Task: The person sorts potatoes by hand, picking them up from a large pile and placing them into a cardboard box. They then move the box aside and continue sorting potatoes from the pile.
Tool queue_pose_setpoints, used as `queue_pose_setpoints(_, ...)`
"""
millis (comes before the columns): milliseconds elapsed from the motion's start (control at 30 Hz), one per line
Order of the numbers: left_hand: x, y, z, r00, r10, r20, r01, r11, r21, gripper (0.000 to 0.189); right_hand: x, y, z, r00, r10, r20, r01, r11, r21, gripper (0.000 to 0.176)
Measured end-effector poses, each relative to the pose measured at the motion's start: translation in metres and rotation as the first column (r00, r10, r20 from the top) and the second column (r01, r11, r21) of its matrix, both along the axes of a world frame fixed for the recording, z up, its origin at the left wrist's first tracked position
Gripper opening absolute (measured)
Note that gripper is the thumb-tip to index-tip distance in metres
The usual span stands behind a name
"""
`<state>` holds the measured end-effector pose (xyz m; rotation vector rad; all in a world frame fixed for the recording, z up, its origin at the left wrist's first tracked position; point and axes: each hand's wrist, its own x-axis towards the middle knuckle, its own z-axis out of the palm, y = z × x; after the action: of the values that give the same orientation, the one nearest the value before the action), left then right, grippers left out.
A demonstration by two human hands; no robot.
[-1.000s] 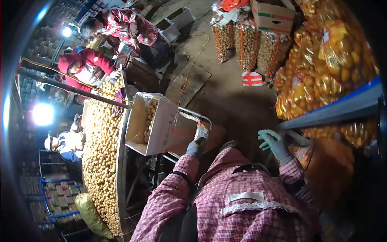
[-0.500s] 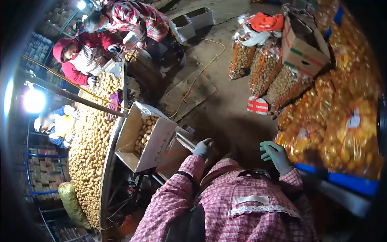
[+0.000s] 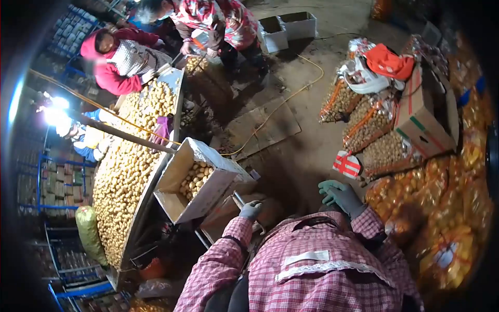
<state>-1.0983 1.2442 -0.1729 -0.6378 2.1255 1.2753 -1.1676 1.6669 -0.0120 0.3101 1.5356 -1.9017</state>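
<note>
My left hand (image 3: pixel 251 210), in a grey glove, is closed with its fingers curled, right at a metal bar (image 3: pixel 237 199). Whether it grips the bar is hidden. Just beyond it stands an open carton (image 3: pixel 208 195) with potatoes (image 3: pixel 196 179) inside, tilted beside the sorting table. My right hand (image 3: pixel 340 196), in a grey-green glove, is held out over the floor with its fingers stretched and nothing in them. Nearest to that hand are a red-and-white striped glove (image 3: pixel 347 164) on the floor and orange net bags of potatoes (image 3: pixel 400 200).
Potatoes cover a long table (image 3: pixel 127 192) on the left, where several people work. A yellow cable (image 3: pixel 270 106) crosses the floor past flattened cardboard (image 3: pixel 265 127). At right, a large carton (image 3: pixel 423 112) rests by filled bags (image 3: pixel 371 117). A green sack (image 3: pixel 89 234) leans at the table.
My view has shifted, so the carton and bags sit further right and lower. My left hand has drawn back slightly along the bar. My right hand stays open, now closer to the striped glove.
</note>
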Motion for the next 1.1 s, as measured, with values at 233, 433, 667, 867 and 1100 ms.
queue_pose_setpoints(233,0.007,0.039,0.021,0.978,0.208,0.029,-0.205,0.976,-0.079,0.038,-0.118,0.011,0.004,0.956,0.292,-0.025,-0.29,0.956,0.048,0.03)
queue_pose_setpoints(433,0.051,0.084,0.043,0.872,0.485,0.066,-0.488,0.872,0.029,0.031,-0.171,0.001,-0.023,0.838,0.544,0.025,-0.545,0.837,0.047,0.032)
queue_pose_setpoints(667,0.115,0.117,0.063,0.679,0.714,0.17,-0.73,0.681,0.051,0.031,-0.182,-0.035,-0.029,0.726,0.688,0.0,-0.687,0.725,0.039,0.028)
queue_pose_setpoints(867,0.135,0.141,0.077,0.587,0.797,0.144,-0.809,0.585,0.057,0.031,-0.18,-0.056,-0.03,0.66,0.75,0.04,-0.751,0.657,0.069,0.027)
queue_pose_setpoints(1100,0.154,0.122,0.051,0.654,0.757,-0.007,-0.755,0.653,0.059,0.033,-0.165,-0.063,-0.036,0.687,0.726,0.025,-0.725,0.683,0.088,0.029)
